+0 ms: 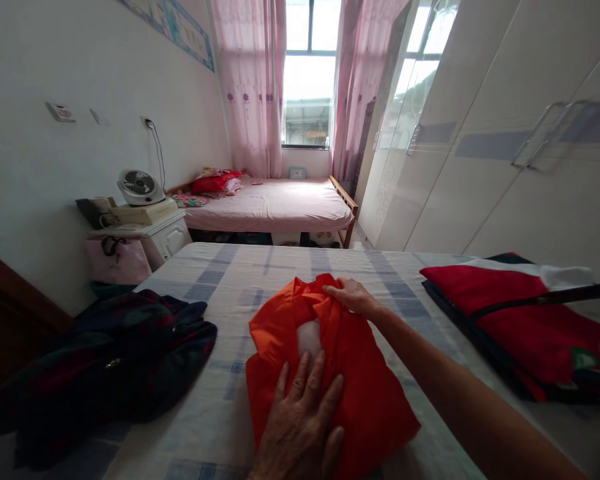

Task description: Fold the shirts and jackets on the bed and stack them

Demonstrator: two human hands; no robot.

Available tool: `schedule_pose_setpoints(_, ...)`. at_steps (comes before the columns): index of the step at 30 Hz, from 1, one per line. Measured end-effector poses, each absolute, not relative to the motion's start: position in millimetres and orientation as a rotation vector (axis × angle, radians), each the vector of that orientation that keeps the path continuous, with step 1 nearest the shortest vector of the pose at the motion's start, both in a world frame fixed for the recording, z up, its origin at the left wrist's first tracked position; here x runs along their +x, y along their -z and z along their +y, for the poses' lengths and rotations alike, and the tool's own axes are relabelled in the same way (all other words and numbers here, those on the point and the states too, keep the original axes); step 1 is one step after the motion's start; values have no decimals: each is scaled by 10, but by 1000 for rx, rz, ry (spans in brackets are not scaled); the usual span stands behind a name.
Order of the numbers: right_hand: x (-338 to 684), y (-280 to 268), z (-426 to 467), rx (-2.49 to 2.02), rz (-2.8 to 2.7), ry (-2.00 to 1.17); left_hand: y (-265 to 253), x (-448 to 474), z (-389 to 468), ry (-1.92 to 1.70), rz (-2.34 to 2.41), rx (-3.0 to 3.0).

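Note:
An orange garment [360,393], perhaps a jacket, lies folded in a bundle on the bed with the striped sheet [230,267]. A whitish patch [309,337] shows in the gap at its middle. My left hand [303,413] rests flat on the near part of the garment, fingers spread, its fingertips by that patch. At the far end my right hand [353,297] has its fingers curled on the orange cloth near the collar-like edge. Part of its grip is hidden by the fabric.
A dark plaid garment [130,360] is heaped at the left. Folded red and dark clothes [510,307] are stacked at the right. Beyond stand a pink bed [280,203], a small fan [140,187] on a white cabinet [167,237], and a tall wardrobe [455,167].

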State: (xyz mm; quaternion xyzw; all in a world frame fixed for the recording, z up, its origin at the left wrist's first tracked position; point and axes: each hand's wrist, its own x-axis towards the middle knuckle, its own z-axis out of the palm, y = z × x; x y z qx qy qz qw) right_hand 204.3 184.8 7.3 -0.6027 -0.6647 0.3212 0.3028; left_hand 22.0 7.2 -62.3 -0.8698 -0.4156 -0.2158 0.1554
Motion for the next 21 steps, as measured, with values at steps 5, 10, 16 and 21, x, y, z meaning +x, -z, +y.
schedule_pose_setpoints(5,1980,-141,1911,-1493,-1647,-1039,626,229,81,576,-1230,-2524)
schedule_pose_setpoints(10,1905,-134,1918,-1348,-1395,-1162,651,225,99,573,-1218,-2578)
schedule_pose_setpoints(16,2050,-9,1791,-1369,-1400,-1410,362,114,219,719,-1310,-2724)
schedule_pose_setpoints(21,1906,-173,1678,-1055,-1432,-1365,-84,-155,828,1313,-1853,-2252)
